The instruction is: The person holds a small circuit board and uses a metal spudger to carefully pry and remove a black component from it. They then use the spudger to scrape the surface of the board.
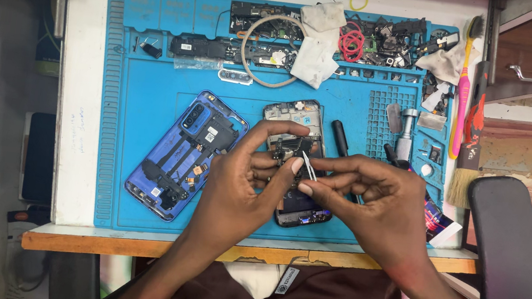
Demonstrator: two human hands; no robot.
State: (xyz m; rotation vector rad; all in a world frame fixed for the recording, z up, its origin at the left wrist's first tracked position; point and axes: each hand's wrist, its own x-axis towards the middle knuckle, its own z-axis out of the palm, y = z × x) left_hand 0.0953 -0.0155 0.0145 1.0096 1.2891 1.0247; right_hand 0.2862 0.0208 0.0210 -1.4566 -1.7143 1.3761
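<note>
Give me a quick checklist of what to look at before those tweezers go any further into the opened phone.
1. Tweezers held firmly: ok, pinched in the right hand.
2. Opened phone steadied: ok, the left hand grips it from the side.
3. Phone lies over the blue mat: ok.
4. Tweezer tips on the right part: cannot tell, the tips are too small and the fingers hide much.
5. Blue back cover out of the way: ok, it lies apart, beside the left hand.
6. Black-handled tool beside the phone: ok, it lies clear of both hands.
</note>
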